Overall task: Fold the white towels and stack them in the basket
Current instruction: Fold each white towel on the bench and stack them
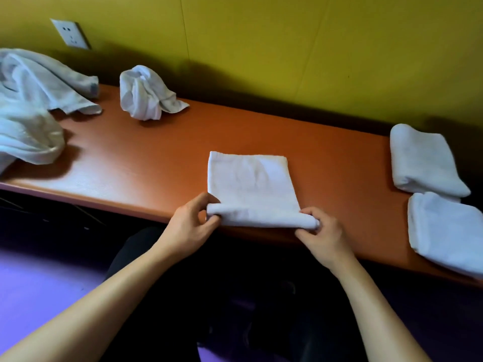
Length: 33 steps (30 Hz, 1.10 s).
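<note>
Wall (287,48): yellow, with a white socket (70,33) at upper left.
Bench (156,158): orange top running along the wall.
Unfolded towels (31,100): white heap at the bench's left end.
Folded towels: one (424,160) at the right end, another (447,231) just in front of it, touching.
Crumpled towel (147,92): bunched upright near the wall, apart from the heap.
Towel in work (251,184): flat rectangle at the bench's near edge, its near end rolled up.
Left hand (190,226): pinches the roll's left end.
Right hand (321,236): pinches the roll's right end.
</note>
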Available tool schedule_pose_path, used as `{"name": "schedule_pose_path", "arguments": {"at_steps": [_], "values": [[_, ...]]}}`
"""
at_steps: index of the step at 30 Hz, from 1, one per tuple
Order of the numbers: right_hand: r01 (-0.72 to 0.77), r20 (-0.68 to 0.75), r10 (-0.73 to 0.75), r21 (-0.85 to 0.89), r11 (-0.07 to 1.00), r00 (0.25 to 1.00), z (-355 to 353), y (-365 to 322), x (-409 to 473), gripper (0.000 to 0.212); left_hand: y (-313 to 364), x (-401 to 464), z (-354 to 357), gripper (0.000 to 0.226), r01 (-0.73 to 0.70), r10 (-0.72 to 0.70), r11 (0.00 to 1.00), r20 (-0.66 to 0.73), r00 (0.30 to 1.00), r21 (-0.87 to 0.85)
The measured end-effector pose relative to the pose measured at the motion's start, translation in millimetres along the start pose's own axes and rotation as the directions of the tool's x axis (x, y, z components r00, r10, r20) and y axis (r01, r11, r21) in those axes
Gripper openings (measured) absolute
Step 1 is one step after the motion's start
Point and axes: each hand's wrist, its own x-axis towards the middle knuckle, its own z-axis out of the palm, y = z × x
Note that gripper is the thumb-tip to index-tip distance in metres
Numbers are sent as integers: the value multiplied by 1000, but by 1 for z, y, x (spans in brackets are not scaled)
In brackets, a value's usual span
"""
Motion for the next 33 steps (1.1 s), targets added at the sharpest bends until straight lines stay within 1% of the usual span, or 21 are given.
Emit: {"name": "schedule_pose_path", "arguments": {"at_steps": [1, 2, 3, 4, 6, 7, 9, 11, 14, 16, 18, 20, 21, 23, 26, 30, 31, 33], "values": [[-43, 0, 43, 131, 990, 999, -2, -3, -3, 16, -2, -1, -3, 11, 38, -39, 997, -22, 999, -67], [-60, -6, 63, 231, 971, 998, -4, -6, -4, 18, -5, -1, -5, 5, 61, -65, 991, -34, 997, -118], [-67, -24, 76, 272, 960, 997, -4, -6, -3, 18, -7, 1, -6, 7, 78, -85, 985, -38, 996, -155], [-83, -30, 98, 315, 946, 995, -2, -5, -2, 17, -9, 3, -6, 14, 94, -102, 979, -37, 994, -181], [-117, -36, 141, 372, 921, 989, 5, -6, 4, 13, -10, 10, -3, 21, 119, -131, 973, -49, 990, -198], [-129, -53, 159, 371, 920, 986, 11, -7, 7, 9, -10, 15, -1, 20, 124, -138, 973, -60, 989, -194], [-145, -127, 190, 301, 943, 973, 21, -10, 16, 3, -8, 28, 2, 19, 130, -146, 978, -90, 985, -165], [-168, -216, 220, 235, 957, 951, 27, -15, 26, 11, -6, 47, 6, 19, 152, -167, 980, -117, 979, -124], [-238, -286, 296, 220, 946, 911, 36, -18, 43, 19, -1, 75, 13, 22, 201, -215, 975, -166, 962, -94], [-283, -305, 334, 200, 938, 892, 40, -18, 54, 26, 5, 89, 17, 35, 219, -242, 967, -194, 951, -130], [-325, -323, 359, 154, 933, 876, 43, -17, 63, 31, 5, 96, 18, 55, 220, -250, 961, -195, 948, -166], [-370, -333, 380, 96, 924, 863, 48, -14, 70, 34, -6, 96, 22, 68, 171, -186, 980, -157, 970, -102], [-394, -332, 392, 64, 917, 858, 51, -13, 73, 35, -14, 93, 25, 69, 145, -150, 988, -123, 981, -50], [-426, -344, 407, 22, 904, 846, 56, -11, 76, 35, -25, 85, 30, 60, 139, -136, 990, -88, 987, 31], [-451, -366, 425, 17, 892, 828, 60, -12, 76, 34, -27, 81, 35, 50, 183, -171, 980, -145, 975, 73], [-463, -353, 466, 99, 881, 811, 56, -15, 70, 32, -18, 83, 39, 51, 244, -218, 955, -159, 963, 167], [-472, -356, 471, 89, 877, 808, 54, -14, 66, 33, -17, 82, 41, 49, 263, -232, 945, -166, 958, 194], [-515, -357, 485, 15, 857, 798, 49, -11, 50, 36, -13, 78, 44, 47, 297, -260, 928, -178, 949, 225]]}}
